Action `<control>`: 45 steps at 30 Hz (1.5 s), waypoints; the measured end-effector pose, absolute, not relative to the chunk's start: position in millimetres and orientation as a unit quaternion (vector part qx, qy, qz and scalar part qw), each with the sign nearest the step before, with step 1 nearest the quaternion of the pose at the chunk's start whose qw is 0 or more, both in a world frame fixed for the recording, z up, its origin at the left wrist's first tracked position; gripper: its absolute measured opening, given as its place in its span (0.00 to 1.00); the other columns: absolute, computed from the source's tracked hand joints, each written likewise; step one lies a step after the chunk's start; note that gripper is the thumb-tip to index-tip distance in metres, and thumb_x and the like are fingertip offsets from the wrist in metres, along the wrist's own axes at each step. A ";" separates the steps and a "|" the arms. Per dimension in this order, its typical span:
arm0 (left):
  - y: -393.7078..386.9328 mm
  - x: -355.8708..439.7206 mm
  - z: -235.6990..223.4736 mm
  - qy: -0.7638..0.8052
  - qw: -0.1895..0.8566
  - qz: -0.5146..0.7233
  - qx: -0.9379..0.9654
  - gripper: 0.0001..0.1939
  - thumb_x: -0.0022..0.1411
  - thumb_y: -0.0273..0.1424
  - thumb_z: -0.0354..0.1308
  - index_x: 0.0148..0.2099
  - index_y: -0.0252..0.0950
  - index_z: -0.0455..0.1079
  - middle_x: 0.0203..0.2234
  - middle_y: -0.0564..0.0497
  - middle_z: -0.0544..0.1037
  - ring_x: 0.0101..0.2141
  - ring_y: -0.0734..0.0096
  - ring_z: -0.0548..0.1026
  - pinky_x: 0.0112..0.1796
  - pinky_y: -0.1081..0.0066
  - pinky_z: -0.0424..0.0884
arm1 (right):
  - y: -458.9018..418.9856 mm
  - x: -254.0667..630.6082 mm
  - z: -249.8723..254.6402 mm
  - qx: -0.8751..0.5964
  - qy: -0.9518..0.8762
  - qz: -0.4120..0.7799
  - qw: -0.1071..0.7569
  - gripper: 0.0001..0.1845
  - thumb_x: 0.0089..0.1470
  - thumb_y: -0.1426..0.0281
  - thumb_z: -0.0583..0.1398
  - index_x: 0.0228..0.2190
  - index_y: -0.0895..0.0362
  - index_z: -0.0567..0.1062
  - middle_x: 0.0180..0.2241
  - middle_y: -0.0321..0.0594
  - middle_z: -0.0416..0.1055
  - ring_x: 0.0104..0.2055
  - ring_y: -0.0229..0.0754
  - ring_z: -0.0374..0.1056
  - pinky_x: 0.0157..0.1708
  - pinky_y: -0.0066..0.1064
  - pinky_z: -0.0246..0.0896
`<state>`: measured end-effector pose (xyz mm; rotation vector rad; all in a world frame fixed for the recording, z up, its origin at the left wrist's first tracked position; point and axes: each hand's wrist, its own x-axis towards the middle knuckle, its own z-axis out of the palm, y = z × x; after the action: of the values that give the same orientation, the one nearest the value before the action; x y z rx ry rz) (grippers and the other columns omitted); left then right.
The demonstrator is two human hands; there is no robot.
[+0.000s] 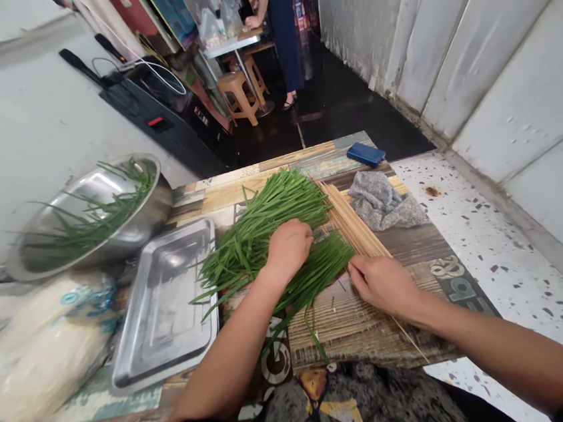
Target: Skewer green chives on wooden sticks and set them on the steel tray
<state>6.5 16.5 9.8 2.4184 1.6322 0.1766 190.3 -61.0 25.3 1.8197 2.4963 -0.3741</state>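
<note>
Left hand (pixel 290 249) over garlic chives (pixel 267 222), grip unclear; right hand (pixel 382 284) curled at stalk ends, hold unclear. Wood-print table (pixel 334 326) beneath; steel tray (pixel 168 303) left of grip; beyond, dark floor (pixel 344 90), person (pixel 285 32).

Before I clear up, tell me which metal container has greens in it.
The deep round bowl at the left; long greens lie in it, unlike the shallow rectangular tray.

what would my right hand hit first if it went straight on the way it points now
The right hand points toward the near bundle of green stalks, likely the first thing met; whether they touch is hard to tell.
</note>
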 end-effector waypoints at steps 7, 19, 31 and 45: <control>18.6 3.2 4.8 0.582 0.185 0.132 0.780 0.05 0.54 0.29 0.55 0.33 0.36 0.71 0.27 0.51 0.76 0.30 0.69 0.72 0.33 0.71 0.65 | -60.9 190.4 26.5 0.581 0.806 -0.115 0.011 0.16 0.59 0.68 0.47 0.27 0.58 0.70 0.23 0.41 0.74 0.23 0.38 0.67 0.23 0.30 0.41; 19.5 2.4 11.1 0.591 0.207 0.132 0.769 0.10 0.57 0.35 0.54 0.31 0.37 0.74 0.25 0.52 0.77 0.28 0.70 0.72 0.32 0.72 0.63 | -61.1 190.7 25.9 0.574 0.809 -0.129 -0.001 0.16 0.59 0.67 0.47 0.27 0.57 0.70 0.23 0.40 0.73 0.22 0.37 0.66 0.23 0.30 0.40; 28.1 -9.8 -2.7 0.590 0.341 0.179 0.710 0.13 0.53 0.29 0.57 0.42 0.34 0.73 0.27 0.51 0.78 0.20 0.76 0.71 0.28 0.75 0.67 | -60.7 191.3 25.5 0.574 0.808 -0.131 -0.005 0.16 0.59 0.67 0.46 0.27 0.57 0.70 0.23 0.40 0.73 0.22 0.37 0.65 0.23 0.29 0.40; 25.8 1.7 13.7 0.599 0.304 0.212 0.710 0.10 0.54 0.34 0.54 0.29 0.37 0.76 0.22 0.53 0.78 0.24 0.74 0.72 0.27 0.75 0.63 | -59.5 191.8 22.4 0.565 0.814 -0.135 -0.020 0.16 0.59 0.67 0.46 0.26 0.58 0.70 0.23 0.40 0.73 0.22 0.36 0.64 0.24 0.29 0.40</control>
<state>1.7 25.8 13.7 1.8797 1.5873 0.5627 191.8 -59.5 22.4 1.7979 2.5891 -0.4296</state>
